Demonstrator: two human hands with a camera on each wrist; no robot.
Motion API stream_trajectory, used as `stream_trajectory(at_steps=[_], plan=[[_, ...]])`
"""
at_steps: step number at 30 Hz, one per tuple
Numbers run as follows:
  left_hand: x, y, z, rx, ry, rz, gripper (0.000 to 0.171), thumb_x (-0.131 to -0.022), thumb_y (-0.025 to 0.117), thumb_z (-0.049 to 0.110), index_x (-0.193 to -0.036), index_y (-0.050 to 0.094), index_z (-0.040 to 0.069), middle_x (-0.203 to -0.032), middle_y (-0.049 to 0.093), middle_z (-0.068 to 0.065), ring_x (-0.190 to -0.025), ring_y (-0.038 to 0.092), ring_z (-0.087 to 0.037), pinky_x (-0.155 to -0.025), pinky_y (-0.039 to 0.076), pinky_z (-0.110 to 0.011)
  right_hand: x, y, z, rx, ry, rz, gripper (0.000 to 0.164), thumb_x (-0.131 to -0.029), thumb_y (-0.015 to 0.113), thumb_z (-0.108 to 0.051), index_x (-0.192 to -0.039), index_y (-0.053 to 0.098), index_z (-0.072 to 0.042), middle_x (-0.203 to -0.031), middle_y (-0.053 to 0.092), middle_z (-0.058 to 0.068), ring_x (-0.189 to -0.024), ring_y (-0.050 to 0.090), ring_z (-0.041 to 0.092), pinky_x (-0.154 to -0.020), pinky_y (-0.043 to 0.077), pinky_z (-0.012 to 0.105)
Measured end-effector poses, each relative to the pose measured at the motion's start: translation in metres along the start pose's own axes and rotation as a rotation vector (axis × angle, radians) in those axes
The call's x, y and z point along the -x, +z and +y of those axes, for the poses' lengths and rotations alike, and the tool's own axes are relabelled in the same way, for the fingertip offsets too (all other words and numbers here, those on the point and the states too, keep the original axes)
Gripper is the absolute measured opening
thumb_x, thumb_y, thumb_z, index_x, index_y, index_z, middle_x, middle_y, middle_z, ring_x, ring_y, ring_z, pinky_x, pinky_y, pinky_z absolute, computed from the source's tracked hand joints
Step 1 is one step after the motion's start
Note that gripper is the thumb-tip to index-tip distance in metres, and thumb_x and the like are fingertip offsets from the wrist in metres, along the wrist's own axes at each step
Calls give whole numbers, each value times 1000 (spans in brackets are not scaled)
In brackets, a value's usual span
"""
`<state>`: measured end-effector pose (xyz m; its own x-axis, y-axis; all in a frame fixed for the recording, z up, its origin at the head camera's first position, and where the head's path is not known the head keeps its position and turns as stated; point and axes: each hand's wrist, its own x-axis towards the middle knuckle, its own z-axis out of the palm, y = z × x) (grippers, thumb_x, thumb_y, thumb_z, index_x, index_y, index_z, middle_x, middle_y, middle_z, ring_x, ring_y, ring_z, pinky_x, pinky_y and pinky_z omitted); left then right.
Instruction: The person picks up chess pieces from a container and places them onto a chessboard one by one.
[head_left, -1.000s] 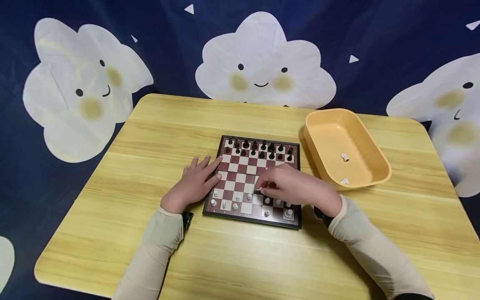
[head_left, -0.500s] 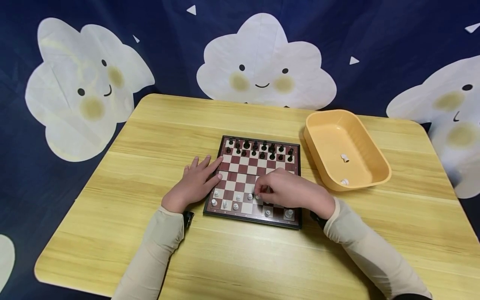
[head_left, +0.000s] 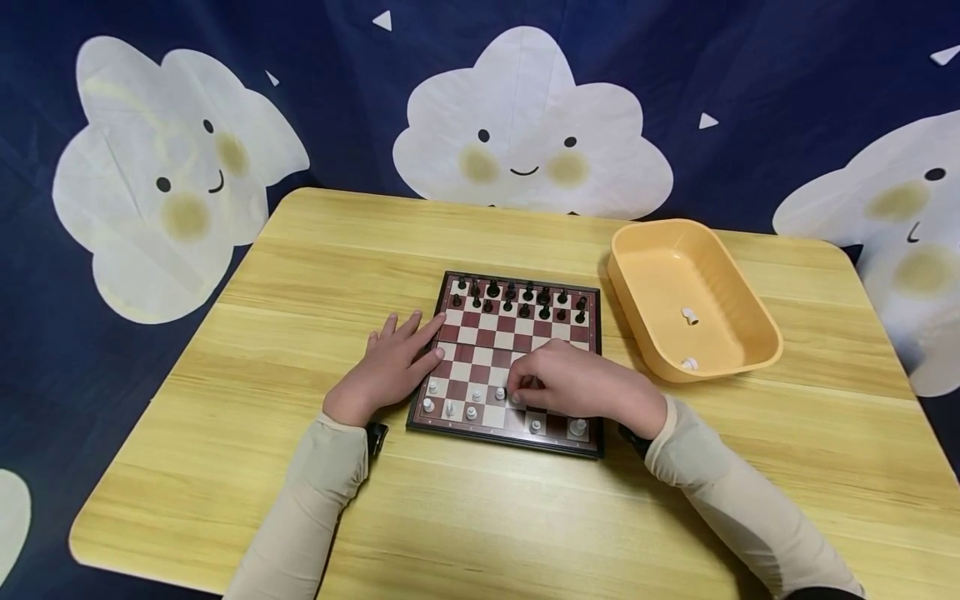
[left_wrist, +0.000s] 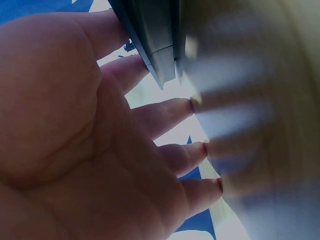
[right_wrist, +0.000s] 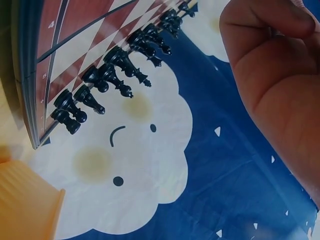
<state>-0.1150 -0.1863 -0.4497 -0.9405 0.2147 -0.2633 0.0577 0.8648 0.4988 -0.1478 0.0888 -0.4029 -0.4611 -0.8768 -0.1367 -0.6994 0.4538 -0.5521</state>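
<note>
A chessboard (head_left: 480, 357) with a dark frame lies on the table. My right hand (head_left: 566, 377) is over its near right part, thumb and fingertips pinching a small white chess piece that they mostly hide. Just left of those fingertips stands a white pawn (head_left: 500, 393). My left hand (head_left: 386, 367) lies beside the board with its fingers spread, thumb and index finger touching the left edge. In the left wrist view the fingers (left_wrist: 167, 112) reach toward the board's dark side and the tabletop. Several black chess pieces (head_left: 510, 291) fill the two far rows.
To the right of the board stands an orange plastic bin (head_left: 637, 321) with two white pieces (head_left: 689, 316) inside. Other white pieces, such as a large one (head_left: 577, 427) in the near right corner, stand on the near rows. A dark blue cloud-print cloth hangs behind the wooden table (head_left: 480, 517).
My right hand has moved slightly toward the near edge and left, bringing the pinched piece down closer to the near rows. The left hand stays at the board's edge.
</note>
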Motion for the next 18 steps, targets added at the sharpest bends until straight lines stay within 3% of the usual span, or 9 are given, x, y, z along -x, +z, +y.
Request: stream_trajectory(at_steps=[18], plan=[[1,-1,1,-2,1,3,57,-102,39,42,-154,21,28,-158,13,-15,-142,-4,-44,-108,2,-64,0,2,1,-1,-11,0,11,-93,60,-14,-92,71,-17,-81,63,-14,-68,56,0,-69,49,23]])
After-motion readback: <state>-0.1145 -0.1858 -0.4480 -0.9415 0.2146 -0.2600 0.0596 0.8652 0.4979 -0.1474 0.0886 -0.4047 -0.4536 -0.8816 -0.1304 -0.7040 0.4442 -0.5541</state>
